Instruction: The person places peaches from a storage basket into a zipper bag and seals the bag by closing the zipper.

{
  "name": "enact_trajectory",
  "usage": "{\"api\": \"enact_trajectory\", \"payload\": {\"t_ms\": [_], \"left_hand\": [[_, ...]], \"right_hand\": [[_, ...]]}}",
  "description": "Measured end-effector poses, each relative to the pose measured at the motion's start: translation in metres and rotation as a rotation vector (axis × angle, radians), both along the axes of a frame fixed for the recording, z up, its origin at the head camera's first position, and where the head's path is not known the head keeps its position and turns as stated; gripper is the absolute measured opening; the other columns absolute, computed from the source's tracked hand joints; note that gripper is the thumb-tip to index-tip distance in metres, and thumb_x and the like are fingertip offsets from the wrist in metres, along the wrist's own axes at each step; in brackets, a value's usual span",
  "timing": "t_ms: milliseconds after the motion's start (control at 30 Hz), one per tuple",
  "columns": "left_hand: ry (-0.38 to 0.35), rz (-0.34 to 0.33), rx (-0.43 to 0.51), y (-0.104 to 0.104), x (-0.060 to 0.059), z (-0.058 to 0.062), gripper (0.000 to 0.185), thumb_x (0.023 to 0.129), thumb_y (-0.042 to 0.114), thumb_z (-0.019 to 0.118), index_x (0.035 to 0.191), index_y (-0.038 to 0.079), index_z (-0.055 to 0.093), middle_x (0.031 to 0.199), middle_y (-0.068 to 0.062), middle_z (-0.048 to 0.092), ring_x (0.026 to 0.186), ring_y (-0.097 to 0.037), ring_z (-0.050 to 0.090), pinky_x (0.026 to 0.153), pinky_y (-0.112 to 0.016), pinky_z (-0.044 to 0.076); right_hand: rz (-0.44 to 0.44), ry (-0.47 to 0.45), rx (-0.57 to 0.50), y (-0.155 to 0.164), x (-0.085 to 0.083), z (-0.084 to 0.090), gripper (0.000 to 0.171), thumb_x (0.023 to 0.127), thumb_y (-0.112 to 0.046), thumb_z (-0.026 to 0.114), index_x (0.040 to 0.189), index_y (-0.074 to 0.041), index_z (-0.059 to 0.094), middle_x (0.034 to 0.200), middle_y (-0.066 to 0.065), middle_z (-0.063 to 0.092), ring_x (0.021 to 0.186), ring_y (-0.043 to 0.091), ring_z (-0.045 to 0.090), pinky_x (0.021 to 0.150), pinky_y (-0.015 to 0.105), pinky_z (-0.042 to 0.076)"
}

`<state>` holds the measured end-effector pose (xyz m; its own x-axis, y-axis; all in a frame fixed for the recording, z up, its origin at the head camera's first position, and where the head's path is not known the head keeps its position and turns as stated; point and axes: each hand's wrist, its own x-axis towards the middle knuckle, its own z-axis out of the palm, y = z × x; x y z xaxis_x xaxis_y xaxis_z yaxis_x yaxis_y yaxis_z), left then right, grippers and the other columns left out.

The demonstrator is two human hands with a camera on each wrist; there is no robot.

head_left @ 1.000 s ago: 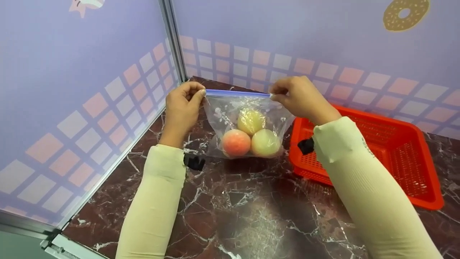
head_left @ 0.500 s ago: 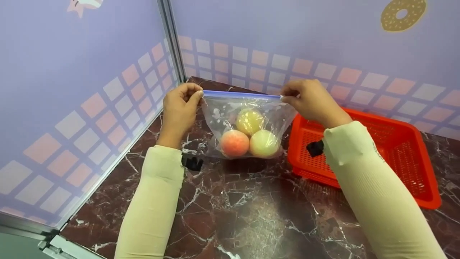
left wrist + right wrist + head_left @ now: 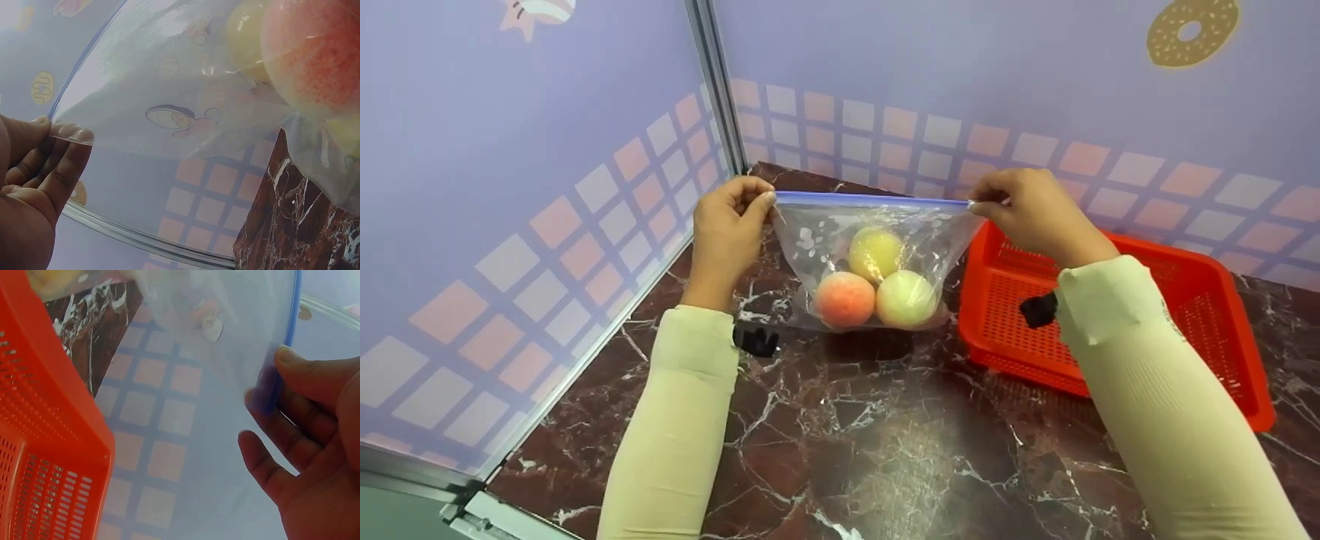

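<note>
Holding clear zip bag (image 3: 877, 262) upright over tabletop (image 3: 885, 435), just left of red basket (image 3: 1185, 315). Left hand (image 3: 727, 232) pinching one top corner w/ curled fingers, right hand (image 3: 1035, 214) pinching the other, blue zip strip (image 3: 870, 199) stretching taut btwn. Three round fruits (image 3: 877, 289) sagging at bottom. Prob. thin, slippery film, bottom-heavy; gripping at stiffer zip strip looking safest, not the soft sides.

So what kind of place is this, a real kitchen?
Probably not: it looks like a staged booth. Printed lilac panels with tile squares and a doughnut sticker wall in a marble-look tabletop. On it are only a red basket and a zip bag of three fruits.
</note>
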<state>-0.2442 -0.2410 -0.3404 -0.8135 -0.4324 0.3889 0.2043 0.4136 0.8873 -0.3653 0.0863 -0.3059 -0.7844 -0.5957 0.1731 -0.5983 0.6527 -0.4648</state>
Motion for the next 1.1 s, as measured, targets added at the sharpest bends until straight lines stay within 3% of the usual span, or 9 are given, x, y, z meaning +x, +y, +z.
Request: {"api": "enact_trajectory", "payload": {"t_ms": [267, 467, 700, 900, 1100], "left_hand": [[0.003, 0.003, 0.000, -0.003, 0.003, 0.004, 0.012, 0.093, 0.012, 0.064, 0.095, 0.001, 0.068, 0.081, -0.010, 0.067, 0.072, -0.019, 0.063, 0.065, -0.023, 0.053], [0.040, -0.003, 0.037, 0.000, 0.006, 0.018, 0.010, 0.092, 0.011, 0.065, 0.095, 0.003, 0.069, 0.081, -0.006, 0.067, 0.072, -0.016, 0.062, 0.066, -0.022, 0.054], [0.094, 0.022, -0.025, 0.002, 0.005, 0.030, 0.011, 0.092, 0.012, 0.065, 0.095, 0.003, 0.070, 0.081, -0.006, 0.067, 0.068, -0.011, 0.059, 0.060, -0.019, 0.048], [0.102, 0.031, -0.042, 0.001, 0.005, 0.038, 0.010, 0.092, 0.011, 0.064, 0.095, 0.004, 0.070, 0.081, -0.005, 0.067, 0.071, -0.018, 0.059, 0.062, -0.019, 0.048], [0.084, 0.045, -0.024, 0.001, 0.013, 0.041, 0.009, 0.091, 0.011, 0.065, 0.094, 0.005, 0.071, 0.081, -0.005, 0.068, 0.068, -0.012, 0.058, 0.060, -0.019, 0.047]], "right_hand": [[0.010, -0.013, -0.009, 0.009, -0.001, 0.000, 0.013, 0.095, -0.010, 0.058, 0.103, -0.005, 0.067, 0.101, 0.014, 0.069, 0.094, 0.026, 0.063, 0.086, 0.045, 0.052], [0.008, -0.003, -0.050, 0.013, 0.003, 0.004, 0.016, 0.098, -0.016, 0.055, 0.106, -0.005, 0.063, 0.101, 0.012, 0.066, 0.092, 0.026, 0.061, 0.082, 0.042, 0.052], [-0.026, 0.023, -0.096, 0.010, 0.002, 0.006, 0.021, 0.099, -0.019, 0.053, 0.110, -0.003, 0.062, 0.103, 0.012, 0.065, 0.093, 0.024, 0.062, 0.081, 0.038, 0.051], [-0.060, 0.044, -0.144, -0.001, -0.004, 0.004, 0.021, 0.099, -0.017, 0.053, 0.110, -0.002, 0.063, 0.100, 0.012, 0.064, 0.087, 0.022, 0.059, 0.075, 0.026, 0.049], [-0.103, 0.013, -0.168, -0.010, -0.007, 0.007, 0.022, 0.098, -0.016, 0.055, 0.111, -0.003, 0.066, 0.101, 0.012, 0.067, 0.088, 0.019, 0.062, 0.070, 0.019, 0.050]]}}
